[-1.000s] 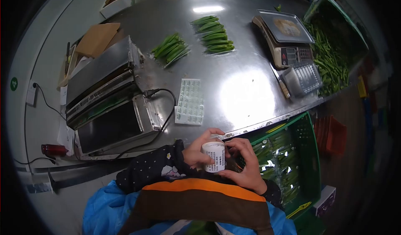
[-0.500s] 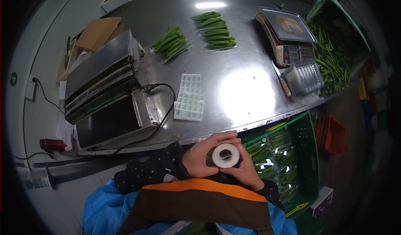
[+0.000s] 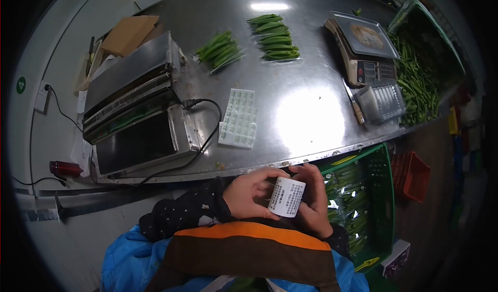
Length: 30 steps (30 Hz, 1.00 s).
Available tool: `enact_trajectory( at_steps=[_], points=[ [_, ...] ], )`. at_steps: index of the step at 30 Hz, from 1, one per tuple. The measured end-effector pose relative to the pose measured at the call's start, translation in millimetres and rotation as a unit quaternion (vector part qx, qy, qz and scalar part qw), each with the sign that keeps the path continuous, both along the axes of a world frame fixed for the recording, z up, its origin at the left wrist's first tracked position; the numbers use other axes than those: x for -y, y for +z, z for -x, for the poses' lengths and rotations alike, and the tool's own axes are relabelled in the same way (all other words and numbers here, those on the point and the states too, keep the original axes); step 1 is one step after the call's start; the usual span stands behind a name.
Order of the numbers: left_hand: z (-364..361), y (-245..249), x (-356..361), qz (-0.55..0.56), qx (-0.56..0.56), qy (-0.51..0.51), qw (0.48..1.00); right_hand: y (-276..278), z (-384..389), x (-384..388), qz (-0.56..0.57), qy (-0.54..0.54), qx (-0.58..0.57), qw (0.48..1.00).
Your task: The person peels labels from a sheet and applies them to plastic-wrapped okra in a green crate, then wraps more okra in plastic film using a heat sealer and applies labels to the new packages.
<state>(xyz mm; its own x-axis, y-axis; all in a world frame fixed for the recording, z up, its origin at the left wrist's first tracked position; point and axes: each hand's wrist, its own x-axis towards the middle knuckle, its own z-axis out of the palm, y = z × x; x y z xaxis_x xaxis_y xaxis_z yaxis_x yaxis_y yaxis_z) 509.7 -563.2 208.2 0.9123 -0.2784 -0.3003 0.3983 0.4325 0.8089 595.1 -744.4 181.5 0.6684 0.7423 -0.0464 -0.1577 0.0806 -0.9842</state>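
Observation:
A roll of white printed labels (image 3: 287, 197) is held between my two hands, just in front of the table edge. Its side, with dark rows of print, faces up toward me. My left hand (image 3: 249, 194) has thumb and fingers curved around the roll's left end. On the other end, my right hand (image 3: 315, 201) cups the roll, its palm partly hidden behind it. Beyond the hands, a sheet of small pale green stickers (image 3: 238, 118) lies on the metal table (image 3: 228, 162).
A wrapping machine (image 3: 137, 120) with a black cord stands at left. Bagged okra (image 3: 218, 50) and a second okra pack (image 3: 276, 37) lie at the back. A scale (image 3: 363, 48), a knife (image 3: 357, 107) and clear trays (image 3: 384, 101) are at right, above a green crate (image 3: 388, 198) of packs.
The label roll has been tipped from end-on, with its core hole facing up, to lying sideways with its print showing. My right hand's fingers have spread and shifted right.

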Motion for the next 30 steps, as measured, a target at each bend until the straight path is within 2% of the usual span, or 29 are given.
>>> enact_trajectory(
  at_steps=[1,2,3,4,5,7,9,11,12,14,18,20,24,27,29,30],
  points=[
    [2,-4,4,-0.061,0.07,0.052,0.994,0,-3,6,0.002,-0.001,0.001,1.0],
    [3,-7,7,-0.121,0.138,0.105,0.977,5,-5,9,-0.036,0.05,-0.047,0.997],
    [2,-6,6,-0.12,0.139,0.104,0.977,12,-6,11,-0.075,0.101,-0.095,0.988],
    [1,-2,2,-0.239,0.19,0.098,0.947,19,2,8,-0.117,0.067,-0.163,0.977],
    [0,0,1,-0.353,0.238,0.089,0.9,16,3,10,-0.117,0.066,-0.164,0.977],
    [-2,-5,2,-0.363,0.273,0.093,0.886,5,3,14,0.03,0.09,0.011,0.995],
    [-3,-6,4,-0.37,0.311,0.097,0.87,0,6,16,0.058,0.072,0.031,0.995],
    [0,-4,7,-0.374,0.248,0.093,0.889,0,7,16,0.069,0.053,-0.04,0.995],
    [-1,-4,8,-0.373,0.249,0.092,0.889,2,9,15,0.07,0.052,-0.039,0.995],
    [-5,-5,8,-0.373,0.256,0.094,0.887,9,12,10,-0.005,0.03,-0.187,0.982],
    [-4,-8,8,-0.358,0.278,0.096,0.886,17,14,11,-0.007,0.019,-0.192,0.981],
    [-5,-5,8,-0.404,0.298,0.101,0.859,6,13,14,-0.042,0.042,-0.189,0.98],
    [-8,-4,8,-0.445,0.295,0.1,0.84,-9,16,13,-0.075,0.03,-0.209,0.975],
    [-8,-12,9,-0.423,0.285,0.119,0.852,-8,17,11,-0.066,0.031,-0.187,0.98],
    [-10,-11,9,-0.401,0.323,0.096,0.852,-6,19,11,0.026,0.042,-0.171,0.984],
    [-10,-11,9,-0.401,0.323,0.096,0.852,-4,20,11,0.026,0.042,-0.171,0.984]
  ],
)
